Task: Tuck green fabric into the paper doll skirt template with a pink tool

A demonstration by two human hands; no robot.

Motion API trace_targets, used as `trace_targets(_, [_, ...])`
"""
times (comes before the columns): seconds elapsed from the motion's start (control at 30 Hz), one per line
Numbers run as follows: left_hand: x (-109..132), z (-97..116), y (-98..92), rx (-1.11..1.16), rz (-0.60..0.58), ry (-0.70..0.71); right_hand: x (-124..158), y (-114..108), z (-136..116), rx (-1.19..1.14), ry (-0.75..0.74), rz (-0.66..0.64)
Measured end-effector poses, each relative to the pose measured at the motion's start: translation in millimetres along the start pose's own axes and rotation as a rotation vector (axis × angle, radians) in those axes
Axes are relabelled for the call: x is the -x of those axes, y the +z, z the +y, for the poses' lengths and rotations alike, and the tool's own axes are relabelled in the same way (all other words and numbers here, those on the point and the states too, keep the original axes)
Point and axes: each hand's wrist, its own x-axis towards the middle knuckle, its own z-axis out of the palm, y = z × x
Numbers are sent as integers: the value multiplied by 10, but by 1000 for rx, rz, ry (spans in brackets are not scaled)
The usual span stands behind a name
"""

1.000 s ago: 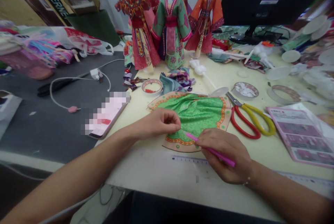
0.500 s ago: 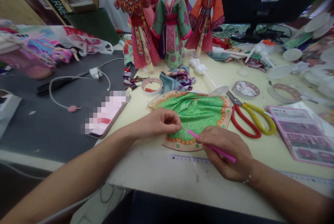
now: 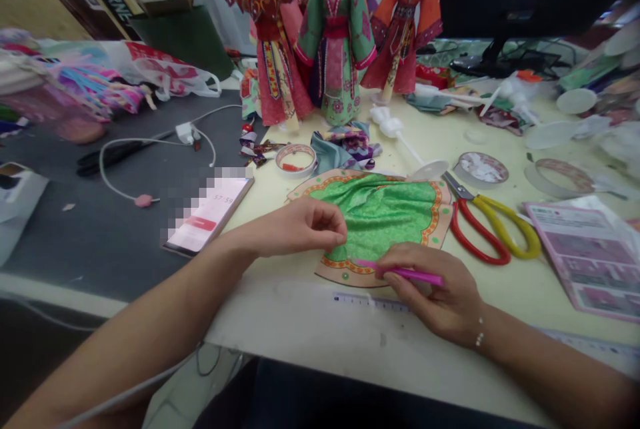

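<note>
A green doll-size cloth piece point(image 3: 387, 219) with an orange-and-peach border lies gathered on the table. Over its left part, my left hand point(image 3: 307, 226) is closed with thumb and forefinger pinched together; whatever is between them is too small to make out. My right hand point(image 3: 435, 289), at the cloth's lower right edge, grips a slim pink pen-shaped tool point(image 3: 423, 276). The tool's tip points left, over the border below my left fingertips. A short ruler point(image 3: 373, 302) lies just in front of the cloth, partly under my right hand.
Scissors point(image 3: 483, 229) with red and yellow handles lie right of the cloth, near a printed card point(image 3: 585, 259). A phone point(image 3: 207, 216) rests on the left. Tape rolls point(image 3: 296, 161), cloth scraps point(image 3: 345, 146) and a white stand point(image 3: 405, 142) lie behind. Dressed doll forms point(image 3: 337, 49) stand at the back.
The pink tool's tip has dropped away from my left fingertips, and the tool now lies flatter in my right hand. My left hand stays pinched. The whole view has shifted slightly.
</note>
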Motion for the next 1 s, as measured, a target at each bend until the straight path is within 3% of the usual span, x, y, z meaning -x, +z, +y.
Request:
trace_targets(0.43, [-9, -5, 12, 82, -154, -29, 19, 25, 28, 12, 18, -32])
trace_targets(1.0, [-13, -13, 18, 95, -166, -28, 8, 39, 31, 61, 15, -44])
